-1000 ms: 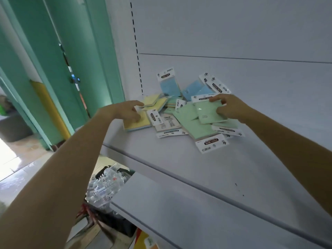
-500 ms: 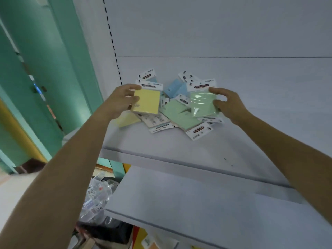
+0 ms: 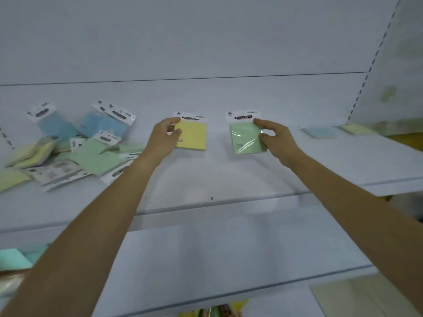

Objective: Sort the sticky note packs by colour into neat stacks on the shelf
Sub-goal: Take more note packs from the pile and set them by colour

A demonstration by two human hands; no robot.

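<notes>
White shelf (image 3: 206, 179) underneath, with a loose pile (image 3: 75, 152) of blue, green and yellow packs heaped at far left, edges blurred and partly cut off by the frame. Left hand (image 3: 163, 138) pinched on a yellow pack (image 3: 192, 138), right hand (image 3: 274, 139) pinched on a green pack (image 3: 246, 139), both packs upright at mid-shelf, apart from each other. Far right, a blue pack (image 3: 318, 133) and a pale yellow one (image 3: 357, 129) lying flat, too smeared for detail. Lower shelf (image 3: 206, 259) bare, below.
</notes>
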